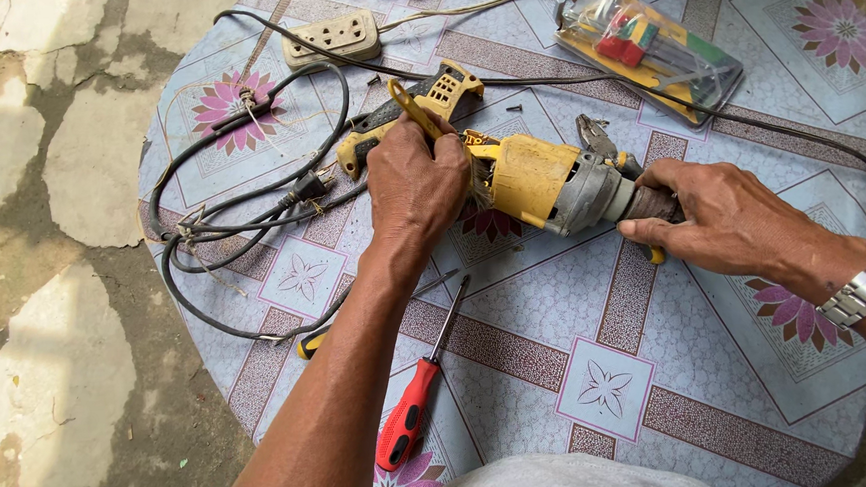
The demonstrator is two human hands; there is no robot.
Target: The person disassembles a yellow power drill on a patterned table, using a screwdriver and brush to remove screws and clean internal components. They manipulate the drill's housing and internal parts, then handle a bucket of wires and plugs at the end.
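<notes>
Two hands: both rest on one yellow power tool, well apart from each other.
Table (720,356): round, under a patterned cloth of pale blue tiles and pink flowers.
Black cable (242,235): looped over the table's left part, its plug near the tool's handle.
Power tool (534,179): yellow and grey, lying on its side near the middle of the table, its casing opened at the handle end.
Left hand (414,184): closed over the tool's handle end, fingers curled around a thin yellow piece (415,109).
Right hand (717,218): wristwatch on the wrist, fingers clamped on the tool's grey nose.
Clear case (647,50): top right, holding coloured bits.
Socket strip (332,37): beige, at the far edge.
Red screwdriver (418,400): lying near the table's near edge, beside the left forearm.
Pliers (599,138): just behind the tool.
</notes>
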